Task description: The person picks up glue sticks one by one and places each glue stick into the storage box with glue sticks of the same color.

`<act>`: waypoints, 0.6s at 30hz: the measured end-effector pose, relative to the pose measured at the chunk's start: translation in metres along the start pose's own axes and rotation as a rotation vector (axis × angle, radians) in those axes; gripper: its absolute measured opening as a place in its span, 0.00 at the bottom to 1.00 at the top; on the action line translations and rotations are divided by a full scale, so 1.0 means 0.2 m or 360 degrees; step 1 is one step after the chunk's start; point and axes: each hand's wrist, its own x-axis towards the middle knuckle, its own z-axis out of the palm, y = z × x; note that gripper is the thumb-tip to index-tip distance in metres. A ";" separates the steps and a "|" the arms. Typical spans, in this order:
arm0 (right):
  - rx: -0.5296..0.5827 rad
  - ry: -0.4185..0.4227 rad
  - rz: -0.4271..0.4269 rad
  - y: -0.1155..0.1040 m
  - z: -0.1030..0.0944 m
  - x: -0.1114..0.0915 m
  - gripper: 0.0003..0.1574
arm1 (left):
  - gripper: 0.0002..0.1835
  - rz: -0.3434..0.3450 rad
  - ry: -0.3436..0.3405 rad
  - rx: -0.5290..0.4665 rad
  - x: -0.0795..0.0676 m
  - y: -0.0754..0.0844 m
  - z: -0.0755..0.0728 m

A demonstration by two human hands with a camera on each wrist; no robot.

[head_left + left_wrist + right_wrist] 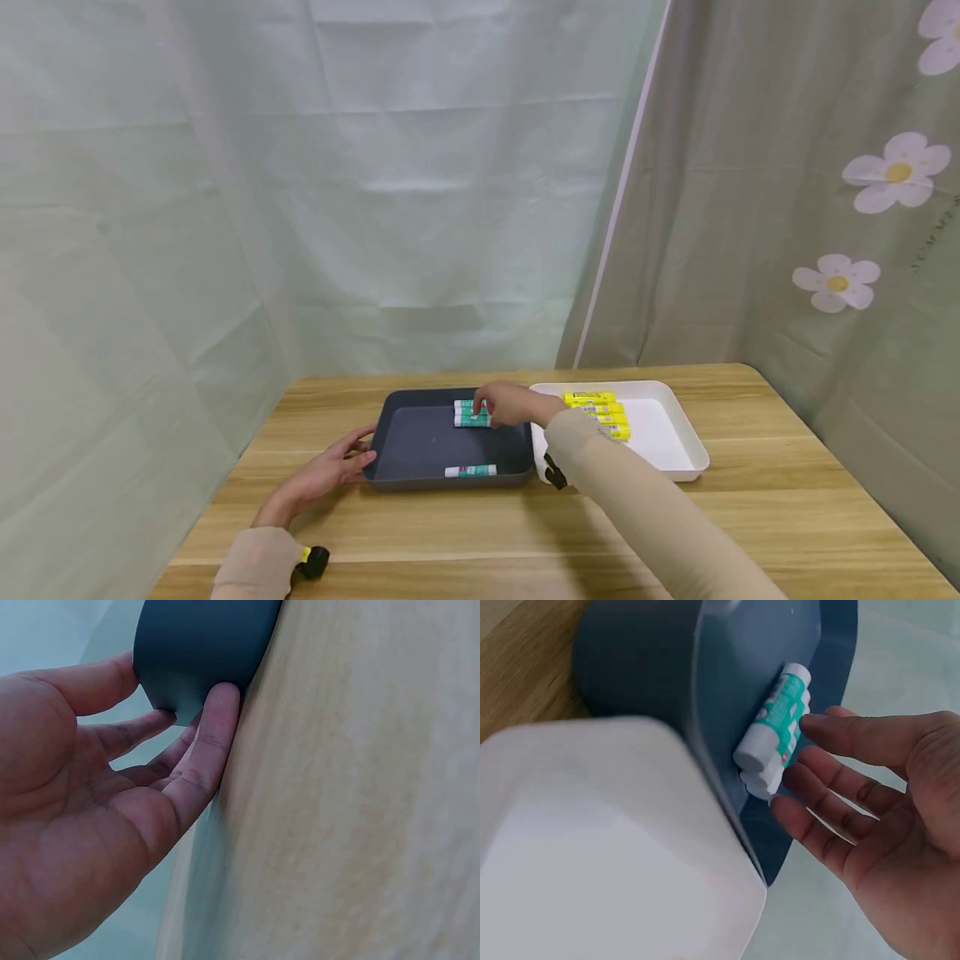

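My right hand (513, 403) is over the back right part of a dark grey tray (420, 446), beside a row of green-and-white glue sticks (471, 421). In the right wrist view its thumb and fingertips (789, 806) are spread close against the row of glue sticks (780, 712); whether they touch is hard to tell. One separate glue stick (471, 471) lies along the tray's front side. My left hand (330, 473) touches the tray's left end, its extended fingers (214, 724) and thumb against the outer wall and rim.
To the right, a white tray (667, 429) stands against the grey one and holds several yellow glue sticks (600, 408), partly hidden by my right forearm. Both trays stand on a wooden table (420, 542). Curtains (450, 208) hang behind the table and at its sides.
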 end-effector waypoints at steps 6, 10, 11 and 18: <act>0.0103 0.0032 -0.0060 0.06 -0.03 -0.05 0.21 | 0.39 0.0016 -0.0013 0.0009 -0.01 0.01 0.00; 0.0230 0.0032 -0.0077 0.09 -0.07 -0.09 0.24 | 0.39 0.0016 -0.0016 0.0006 -0.01 0.01 0.01; 0.0245 0.0035 -0.0072 0.09 -0.08 -0.11 0.24 | 0.39 0.0014 -0.0016 0.0002 -0.01 0.01 0.01; 0.0313 0.0091 -0.0047 0.16 -0.13 -0.20 0.20 | 0.38 -0.0005 -0.0002 0.0005 -0.01 0.01 0.01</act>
